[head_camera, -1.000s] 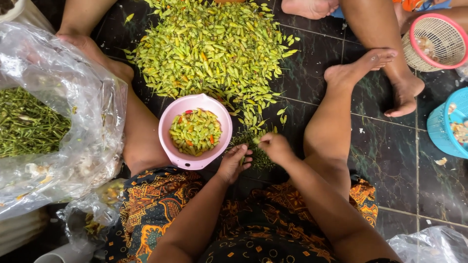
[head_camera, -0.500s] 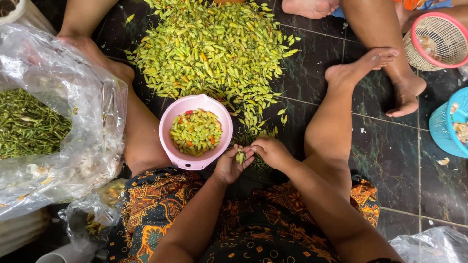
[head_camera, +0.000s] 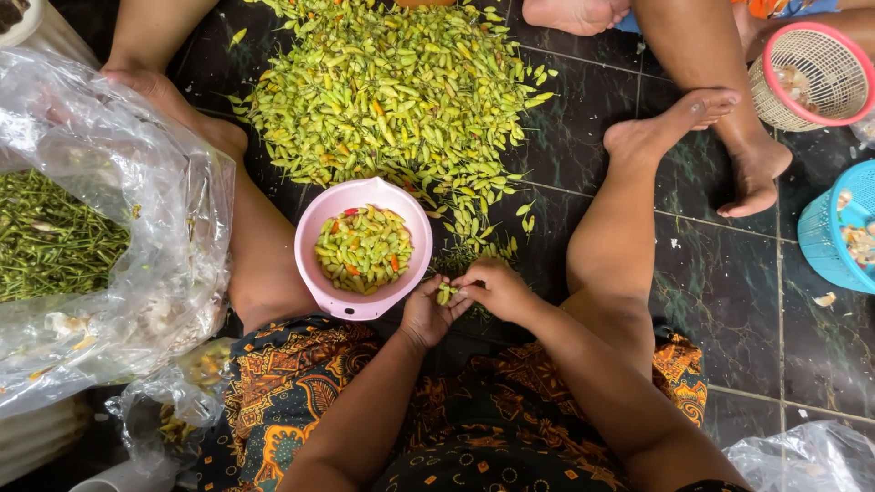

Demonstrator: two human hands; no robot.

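My left hand and my right hand meet just right of a pink bowl, both pinching a small green chili between the fingertips. The bowl rests against my left leg and holds green, yellow and a few red chilies. A big heap of yellow-green chilies lies on the dark tiled floor beyond the bowl, its near edge reaching my hands.
A large clear plastic bag with green stems lies at left. Another person's feet rest at top right, beside a pink-rimmed basket and a blue basket. A second clear bag sits at bottom right.
My right hand drew back from the heap's edge toward my left hand. Both hands came together over a chili beside the bowl.
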